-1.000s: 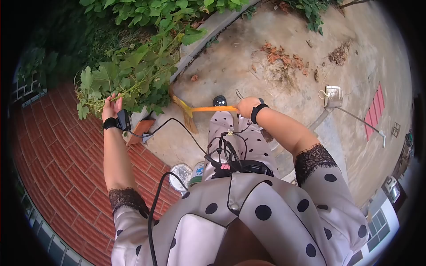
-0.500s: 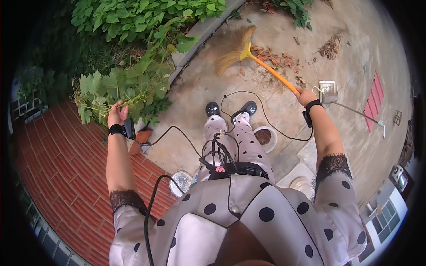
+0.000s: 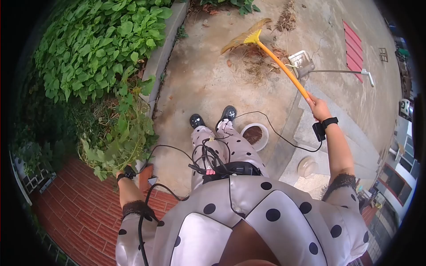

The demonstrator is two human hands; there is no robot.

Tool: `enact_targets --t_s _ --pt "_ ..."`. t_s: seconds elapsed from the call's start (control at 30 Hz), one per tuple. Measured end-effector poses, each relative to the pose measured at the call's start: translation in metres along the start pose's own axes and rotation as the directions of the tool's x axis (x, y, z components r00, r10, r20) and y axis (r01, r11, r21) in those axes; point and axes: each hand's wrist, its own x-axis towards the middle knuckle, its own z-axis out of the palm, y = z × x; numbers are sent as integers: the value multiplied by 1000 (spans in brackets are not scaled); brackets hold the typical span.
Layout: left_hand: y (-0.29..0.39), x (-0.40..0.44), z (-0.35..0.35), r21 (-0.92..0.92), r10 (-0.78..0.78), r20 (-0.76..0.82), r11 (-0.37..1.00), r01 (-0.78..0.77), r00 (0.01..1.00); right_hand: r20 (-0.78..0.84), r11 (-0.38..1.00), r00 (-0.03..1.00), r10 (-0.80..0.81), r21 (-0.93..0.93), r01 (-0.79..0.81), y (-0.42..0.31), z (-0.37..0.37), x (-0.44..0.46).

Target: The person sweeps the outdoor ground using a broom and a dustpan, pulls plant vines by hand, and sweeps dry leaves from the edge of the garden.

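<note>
My right hand [image 3: 317,108] is closed around the orange handle of a broom [image 3: 284,67]. The broom reaches forward and left, its yellow neck and straw bristles on the concrete ground beside dry leaves and stalks [image 3: 257,66]. At the lower left, my left hand [image 3: 120,174] is at the end of a leafy green vine [image 3: 113,148]. Leaves hide most of its fingers, which were around the stems a moment earlier. The vine trails over the edge of the planted bed.
A dustpan [image 3: 301,63] with a long handle stands right of the broom. A white pot of soil [image 3: 255,136] is beside my legs. A concrete curb [image 3: 165,48] borders the green plants [image 3: 102,48]. Black cables [image 3: 213,153] hang at my waist. Red brick-patterned paving [image 3: 84,208] lies left.
The view has turned and shifted. The broom's bristles have swept toward the dry leaves and look bent. My left hand has come lower and nearer my body, with the vine at it.
</note>
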Motion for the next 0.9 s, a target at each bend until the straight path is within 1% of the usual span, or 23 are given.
enact_targets --t_s 0.03,0.07,0.1,0.13,0.17,0.23,0.27,0.33,0.4,0.43,0.5,0.53,0.57,0.63,0.7,0.8,0.9 --pt "-21 -12 -1 -50 -32 0 998 32 999 8 1000 1000 -19 -2 19 -1 0 -15" --pt "-40 -22 -3 -92 -80 3 993 80 997 -8 1000 1000 0 2 0 9 9 -19" --pt "-56 -33 0 -111 -125 21 986 126 992 -88 972 972 -219 -103 210 23 27 -20" --pt "-74 -41 7 -129 -168 45 977 173 985 -137 889 890 -434 -223 399 30 36 -24" --pt "-90 -50 17 -139 -211 76 965 220 974 -149 896 895 -420 -223 384 21 40 -33" --pt "-113 -60 36 -157 -277 131 942 296 952 39 894 935 -353 -280 349 -21 52 -49" --pt "-121 -68 46 -164 -299 154 932 323 942 23 894 934 -357 -280 349 -35 58 -49" --pt "-133 -91 63 -164 -338 189 915 369 922 194 836 914 -357 -369 406 -53 75 -42" --pt "-136 -113 80 -157 -359 222 904 397 906 275 796 875 -400 -368 480 -71 88 -29" --pt "-133 -125 90 -151 -377 248 895 420 892 277 798 874 -400 -364 480 -82 94 -21" --pt "-127 -159 109 -112 -410 336 877 468 848 391 776 855 -341 -397 491 -97 101 -3" --pt "-123 -166 117 -138 -437 311 858 495 844 393 776 853 -344 -392 494 -96 102 11" --pt "-125 -177 123 -142 -431 310 860 490 847 394 783 853 -342 -383 490 -92 100 27" --pt "-129 -211 129 -257 -297 302 890 377 906 401 786 847 -349 -366 497 -73 92 67" --pt "-142 -228 130 -278 -266 306 893 353 914 362 804 883 -298 -403 437 -40 67 119" --pt "-177 -268 147 -281 -228 236 914 291 945 324 785 911 -256 -481 392 16 -10 187" --pt "-212 -311 166 -275 -227 178 923 270 958 243 754 947 -212 -575 316 51 -100 224"
